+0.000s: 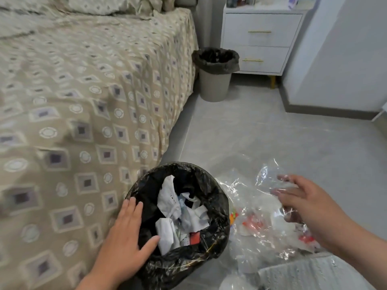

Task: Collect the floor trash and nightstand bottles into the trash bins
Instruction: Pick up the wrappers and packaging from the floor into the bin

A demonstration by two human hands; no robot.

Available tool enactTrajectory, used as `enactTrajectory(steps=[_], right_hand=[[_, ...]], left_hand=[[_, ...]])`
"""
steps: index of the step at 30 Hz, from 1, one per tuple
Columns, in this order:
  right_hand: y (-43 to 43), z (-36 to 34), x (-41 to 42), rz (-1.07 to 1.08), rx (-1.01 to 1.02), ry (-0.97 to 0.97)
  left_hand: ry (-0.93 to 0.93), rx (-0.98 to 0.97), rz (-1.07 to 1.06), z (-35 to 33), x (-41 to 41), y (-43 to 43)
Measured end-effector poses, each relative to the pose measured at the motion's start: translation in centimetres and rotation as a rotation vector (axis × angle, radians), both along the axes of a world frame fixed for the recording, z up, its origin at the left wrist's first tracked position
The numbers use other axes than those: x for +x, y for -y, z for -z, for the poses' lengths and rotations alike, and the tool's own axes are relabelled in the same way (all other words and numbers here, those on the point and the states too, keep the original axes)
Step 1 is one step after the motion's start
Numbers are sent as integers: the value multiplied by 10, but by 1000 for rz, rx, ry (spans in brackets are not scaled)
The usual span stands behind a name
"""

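A trash bin with a black liner point(217, 208) stands on the floor beside the bed, holding crumpled white paper point(171, 197) and other scraps. My left hand point(127, 229) rests flat on the bin's left rim, fingers straight. To the bin's right lies a clear plastic bag point(257, 218) with colourful wrappers inside. My right hand point(297, 197) reaches into the bag's crinkled top, fingers spread and partly behind the plastic. A second beige bin with a dark liner point(215, 74) stands farther off by the white nightstand point(261, 40). Items on the nightstand top are cut off.
The bed with a patterned beige cover point(83, 101) fills the left side. Grey tiled floor point(272, 132) runs between the two bins. A white wall corner with dark skirting point(326, 109) juts in at the right. A pale ribbed sheet point(303, 275) lies at the bottom right.
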State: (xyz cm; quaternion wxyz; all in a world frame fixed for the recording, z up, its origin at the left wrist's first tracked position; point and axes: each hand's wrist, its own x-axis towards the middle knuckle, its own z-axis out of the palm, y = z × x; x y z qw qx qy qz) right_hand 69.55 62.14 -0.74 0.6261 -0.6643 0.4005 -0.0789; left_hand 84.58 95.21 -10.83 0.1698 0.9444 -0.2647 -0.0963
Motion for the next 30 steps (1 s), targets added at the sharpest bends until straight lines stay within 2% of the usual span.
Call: enactTrajectory(steps=[3,6,8,10,13,17,20,22,26,28,30], right_hand=[[-44,-25,30,-133,-313,106],[-95,-25,68,-465,-622,168],[-125,-1,93,-716,-763,122],[-148,36,113,-907,-826,-49],[-171,84,134,-1127,-813,-339],[-174,128,150,-1190,-610,-636],[-170,140,149,-1237,-514,-773],[-165,127,149,-1272,-518,-752],[-144,71,145,-1211,-588,-500],[-121,40,128,-1128,-558,-324],[-90,8,98,-1019,-546,-218]], left_hand=[[-21,-23,-35,0,-1,1],[-37,-51,-42,1,0,-1],[-58,-69,-31,4,2,-3],[-57,-76,-20,8,5,-5],[-57,-107,-11,12,6,-6],[-40,-101,8,16,8,-5],[-18,-74,13,20,9,-4],[17,-56,28,24,12,-3],[74,40,127,15,14,0],[111,-15,178,-13,17,9],[168,-111,326,-50,16,29]])
